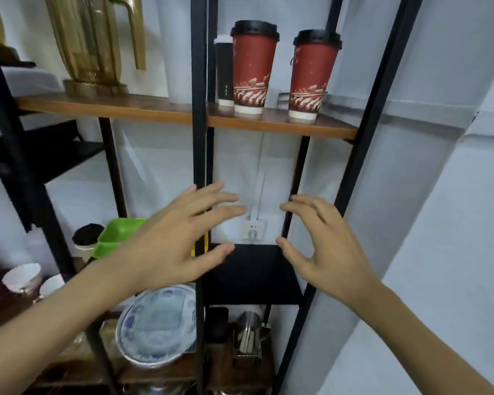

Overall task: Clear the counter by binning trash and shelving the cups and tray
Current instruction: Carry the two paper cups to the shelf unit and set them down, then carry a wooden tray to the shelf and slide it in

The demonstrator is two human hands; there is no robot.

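Observation:
Two red paper cups with black lids stand upright on the wooden shelf (pixel 154 114): one cup (pixel 253 67) left of centre, the other cup (pixel 311 74) to its right. A slim black and white cup (pixel 224 72) stands just behind the left one. My left hand (pixel 180 238) and my right hand (pixel 320 240) hover well below that shelf, fingers spread, holding nothing. A green tray (pixel 114 235) sits on a lower level, partly hidden behind my left hand.
Black metal uprights (pixel 198 109) frame the shelving. A gold ornament (pixel 94 44) stands on the shelf's left part. Lower down are a black shelf (pixel 251 275), white bowls (pixel 22 276), a round foil-lidded tub (pixel 157 323) and a metal jug (pixel 248 332). A wall socket (pixel 253 229) is behind.

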